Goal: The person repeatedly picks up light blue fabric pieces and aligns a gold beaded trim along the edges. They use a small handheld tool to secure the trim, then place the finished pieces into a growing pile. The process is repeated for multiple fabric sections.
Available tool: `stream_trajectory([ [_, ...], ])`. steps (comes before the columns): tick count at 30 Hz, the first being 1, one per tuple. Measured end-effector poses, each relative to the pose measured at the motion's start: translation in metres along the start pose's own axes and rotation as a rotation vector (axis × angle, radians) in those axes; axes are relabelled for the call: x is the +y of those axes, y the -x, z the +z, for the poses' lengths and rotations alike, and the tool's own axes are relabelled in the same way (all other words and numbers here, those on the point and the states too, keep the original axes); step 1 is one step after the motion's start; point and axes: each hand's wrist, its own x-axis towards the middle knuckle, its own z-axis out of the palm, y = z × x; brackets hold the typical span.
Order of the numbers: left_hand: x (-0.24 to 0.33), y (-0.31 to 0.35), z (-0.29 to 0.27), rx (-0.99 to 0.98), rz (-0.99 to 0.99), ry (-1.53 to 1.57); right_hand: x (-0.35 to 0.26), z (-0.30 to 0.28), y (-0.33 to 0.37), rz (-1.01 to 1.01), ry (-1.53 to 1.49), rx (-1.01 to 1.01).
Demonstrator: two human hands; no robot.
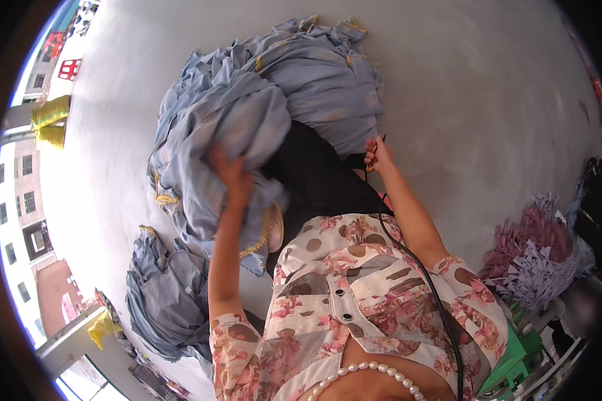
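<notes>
A big heap of blue-grey cloth pieces (328,80) with yellow-stitched edges lies in front of me and spreads to the left. One loose blue-grey piece (237,113) drapes over my dark-clothed leg. On that piece is my left hand (231,175), its fingers smeared by motion, so its grip is unclear. To the right of the heap, my right hand (379,157) is closed round a small tool (371,167) with a yellowish handle and a dark tip, which looks like thread snips. The fingers hide much of it.
A second blue-grey cloth pile (164,294) lies at the lower left. At right are tied bundles of mauve and lilac cloth (532,260) beside a green plastic stool (522,351). A black cord (425,271) runs down my front. Yellow wrapped bundles (50,120) hang by the left opening.
</notes>
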Motion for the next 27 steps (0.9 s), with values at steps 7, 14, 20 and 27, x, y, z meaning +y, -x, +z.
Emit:
stream_trajectory([
  [7,-0.074,0.002,-0.058,0.047,-0.797,0.281,0.019,-0.022,0.021,-0.009,0.207,0.074],
  [14,-0.079,0.035,-0.058,0.098,-0.812,0.224,-0.017,0.04,0.021,-0.092,0.144,0.225],
  [20,-0.075,0.053,-0.018,0.129,-0.81,0.109,-0.091,0.051,-0.02,-0.131,0.107,0.337],
  [27,-0.093,0.066,-0.016,0.109,-0.741,-0.016,-0.115,0.124,0.081,-0.465,0.155,0.031],
])
